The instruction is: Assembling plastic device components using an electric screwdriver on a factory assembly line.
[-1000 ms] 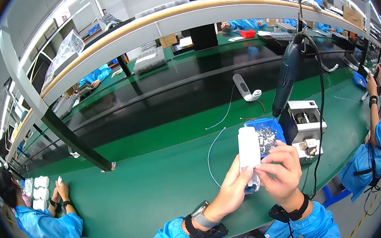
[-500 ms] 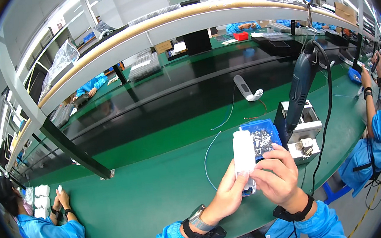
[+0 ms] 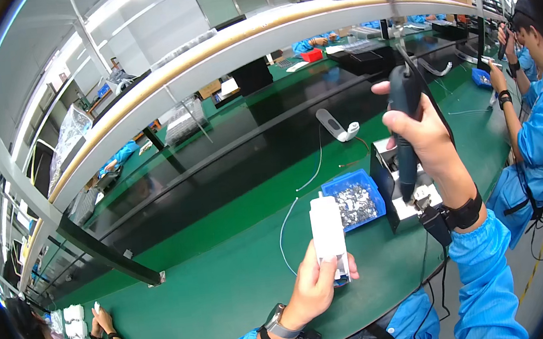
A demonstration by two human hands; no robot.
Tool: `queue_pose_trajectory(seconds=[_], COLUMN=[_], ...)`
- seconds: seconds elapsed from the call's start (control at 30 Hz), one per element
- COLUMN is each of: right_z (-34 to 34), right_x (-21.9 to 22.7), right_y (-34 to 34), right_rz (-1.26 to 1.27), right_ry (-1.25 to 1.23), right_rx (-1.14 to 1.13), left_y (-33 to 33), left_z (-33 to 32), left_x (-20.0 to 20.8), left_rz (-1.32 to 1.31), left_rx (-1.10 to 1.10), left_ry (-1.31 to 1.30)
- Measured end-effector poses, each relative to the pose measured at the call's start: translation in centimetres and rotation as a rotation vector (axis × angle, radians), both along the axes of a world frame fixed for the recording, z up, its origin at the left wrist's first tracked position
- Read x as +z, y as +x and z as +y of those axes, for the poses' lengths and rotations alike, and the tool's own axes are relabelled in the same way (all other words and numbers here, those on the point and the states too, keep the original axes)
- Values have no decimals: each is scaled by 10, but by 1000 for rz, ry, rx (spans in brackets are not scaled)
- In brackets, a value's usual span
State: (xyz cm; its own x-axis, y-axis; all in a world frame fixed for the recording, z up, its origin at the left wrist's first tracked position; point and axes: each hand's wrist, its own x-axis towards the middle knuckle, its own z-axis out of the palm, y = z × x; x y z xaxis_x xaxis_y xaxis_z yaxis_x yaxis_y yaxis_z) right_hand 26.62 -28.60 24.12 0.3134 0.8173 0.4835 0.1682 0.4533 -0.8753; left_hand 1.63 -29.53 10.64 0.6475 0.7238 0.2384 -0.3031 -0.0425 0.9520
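My left hand (image 3: 315, 280) is closed around the lower end of a long white plastic housing (image 3: 327, 226), held upright over the bench with the thumb across its front. My right hand (image 3: 432, 138) is raised and wrapped round a dark electric screwdriver (image 3: 403, 101) that hangs by a cord. The driver's tip points down at a small metal box machine (image 3: 386, 188) with a black side panel. Between the housing and the machine lies a blue tray (image 3: 380, 199) of small loose metal and dark parts (image 3: 355, 202).
A grey handheld device (image 3: 330, 121) with a white end lies beyond the tray, wires beside it. A shelf rail (image 3: 208, 53) crosses above the green bench (image 3: 200, 307), with a post (image 3: 106, 254) at left. Co-workers in blue sit at left and right.
My right hand has left the white housing and moved up and right onto the screwdriver. The left hand keeps the housing. The view has shifted, with more of the right-hand co-worker showing.
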Motion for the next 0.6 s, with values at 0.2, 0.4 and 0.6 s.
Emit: queue_pose_trajectory(seconds=[0.2,0.4,0.6], right_z=[-29,-46,-39], right_x=[-48,-99,-114], right_y=[7,22,33], right_rz=[158,136,116], right_ry=[264,335,364], right_rx=[-86,-271,-272], left_y=[-2,13,21], left_z=[-6,-3,-2], left_x=[4,5,6], left_rz=[-10,-26,18], left_rx=[107,83,47], left_ry=[-28,-3,-49])
